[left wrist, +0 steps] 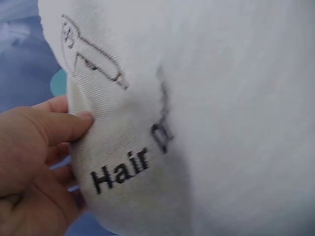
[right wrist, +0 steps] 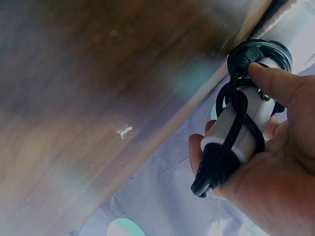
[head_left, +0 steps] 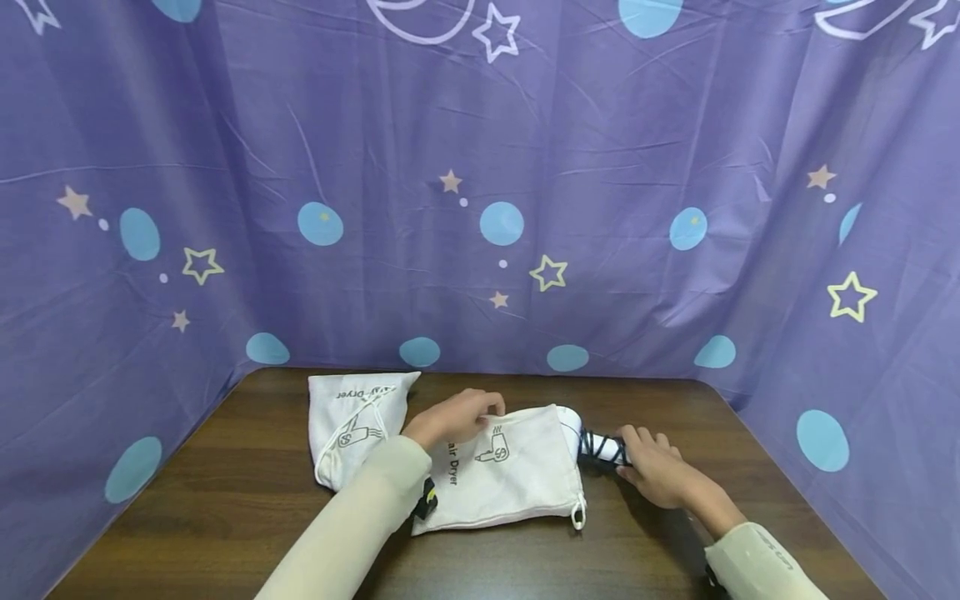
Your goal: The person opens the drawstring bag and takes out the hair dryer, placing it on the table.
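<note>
A white hair dryer [head_left: 572, 422] sticks partly out of a white cloth bag [head_left: 468, 500] printed with "Hair Dryer" and a dryer drawing; the part inside is hidden. My right hand [head_left: 660, 467] grips its handle [right wrist: 241, 118], which has black cord wound around it. The bag's far edge is pinched by my left hand [head_left: 459, 417], thumb on the printed side, as the left wrist view shows. A white drawstring loop [head_left: 578, 510] hangs from the bag's near right corner.
Behind my left forearm lies a second white bag [head_left: 330, 408] with the same print, its drawstring across the front. Both bags are on a brown wooden table [head_left: 202, 517]. A purple curtain [head_left: 600, 167] with stars and blue dots surrounds the table's back and sides.
</note>
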A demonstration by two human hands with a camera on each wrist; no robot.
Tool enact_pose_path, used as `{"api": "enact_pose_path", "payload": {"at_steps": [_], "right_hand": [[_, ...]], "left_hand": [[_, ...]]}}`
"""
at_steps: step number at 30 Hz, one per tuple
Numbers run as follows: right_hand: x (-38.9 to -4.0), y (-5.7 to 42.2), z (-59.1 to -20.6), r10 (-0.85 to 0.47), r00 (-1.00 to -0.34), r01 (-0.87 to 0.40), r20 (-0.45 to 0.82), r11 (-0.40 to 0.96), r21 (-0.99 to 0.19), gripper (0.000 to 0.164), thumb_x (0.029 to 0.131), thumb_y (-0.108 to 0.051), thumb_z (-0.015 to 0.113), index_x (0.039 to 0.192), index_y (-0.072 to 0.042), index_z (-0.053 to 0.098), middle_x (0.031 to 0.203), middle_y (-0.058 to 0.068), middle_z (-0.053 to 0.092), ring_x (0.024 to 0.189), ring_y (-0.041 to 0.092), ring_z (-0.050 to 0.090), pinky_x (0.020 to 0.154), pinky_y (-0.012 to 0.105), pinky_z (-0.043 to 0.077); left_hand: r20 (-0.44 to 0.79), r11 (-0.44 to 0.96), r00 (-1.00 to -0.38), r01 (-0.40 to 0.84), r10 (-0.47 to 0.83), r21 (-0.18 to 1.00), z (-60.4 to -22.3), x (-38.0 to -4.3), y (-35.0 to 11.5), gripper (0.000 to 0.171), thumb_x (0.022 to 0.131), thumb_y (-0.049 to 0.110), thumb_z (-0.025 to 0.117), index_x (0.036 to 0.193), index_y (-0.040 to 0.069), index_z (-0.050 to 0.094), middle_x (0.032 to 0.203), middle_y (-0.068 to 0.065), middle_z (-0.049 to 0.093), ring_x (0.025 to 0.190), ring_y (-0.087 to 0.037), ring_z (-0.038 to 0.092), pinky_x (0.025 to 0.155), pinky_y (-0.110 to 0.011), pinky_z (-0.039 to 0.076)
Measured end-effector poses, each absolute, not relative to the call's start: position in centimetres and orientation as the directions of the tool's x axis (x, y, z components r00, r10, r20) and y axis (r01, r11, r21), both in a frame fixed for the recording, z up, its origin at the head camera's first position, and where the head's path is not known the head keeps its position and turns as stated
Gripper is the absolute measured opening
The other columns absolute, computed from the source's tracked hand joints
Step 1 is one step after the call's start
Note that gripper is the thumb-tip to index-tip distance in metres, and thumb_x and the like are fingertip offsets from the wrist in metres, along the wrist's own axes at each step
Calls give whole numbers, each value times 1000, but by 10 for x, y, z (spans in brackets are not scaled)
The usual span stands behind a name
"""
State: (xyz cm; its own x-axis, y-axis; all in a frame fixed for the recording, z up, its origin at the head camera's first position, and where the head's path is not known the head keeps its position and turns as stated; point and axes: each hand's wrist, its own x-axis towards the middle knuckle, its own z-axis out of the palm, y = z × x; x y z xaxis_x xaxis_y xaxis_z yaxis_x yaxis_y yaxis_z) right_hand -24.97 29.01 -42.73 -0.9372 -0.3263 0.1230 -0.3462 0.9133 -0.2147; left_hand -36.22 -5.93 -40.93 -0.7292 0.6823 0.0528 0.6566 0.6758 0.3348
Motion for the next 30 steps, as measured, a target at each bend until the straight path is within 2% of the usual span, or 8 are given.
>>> {"api": "enact_pose_path", "payload": {"at_steps": [4,8,16,19,24,30], "right_hand": [[-249,290,-426,-324,-937,-346,128,911,-225,39,99,-17,67,131,-7,48,118,15,57,99,34,50,78,53,42],[-247,289,-426,-328,-936,-350,130,908,-230,39,99,-17,67,131,-6,48,119,16,57,100,37,50,78,54,42],[-248,289,-426,-317,-940,-339,125,911,-235,38,99,-17,67,131,-7,48,119,15,57,101,36,50,79,54,41],[-248,289,-426,-320,-938,-344,134,910,-232,38,98,-16,68,129,-8,48,117,14,57,100,36,50,77,53,42],[-247,289,-425,-328,-934,-352,139,908,-225,38,98,-16,68,129,-7,48,117,15,57,101,38,51,78,57,43],[-247,288,-426,-330,-934,-352,135,910,-217,39,98,-16,69,129,-7,48,118,16,57,102,39,51,79,58,44]], "left_hand": [[18,680,-721,662,693,316,-405,-359,-65,29,100,-2,55,118,18,64,114,-1,64,99,-15,55,87,-35,47],[-10,693,-728,649,686,315,-401,-356,-68,27,99,-2,57,116,18,64,108,0,63,93,-16,52,82,-34,45],[40,694,-728,667,685,271,-399,-352,-64,23,100,5,60,119,16,65,115,-2,62,109,-20,57,94,-40,48],[85,685,-717,689,692,236,-396,-347,-60,23,100,9,62,121,16,66,114,-2,61,106,-21,56,93,-41,49],[158,639,-663,748,732,177,-388,-331,-48,27,100,13,65,127,16,65,118,-3,62,106,-21,57,90,-38,50],[187,576,-578,814,795,68,-385,-307,-36,28,99,19,66,127,19,64,118,1,62,101,-18,59,83,-34,52]]}}
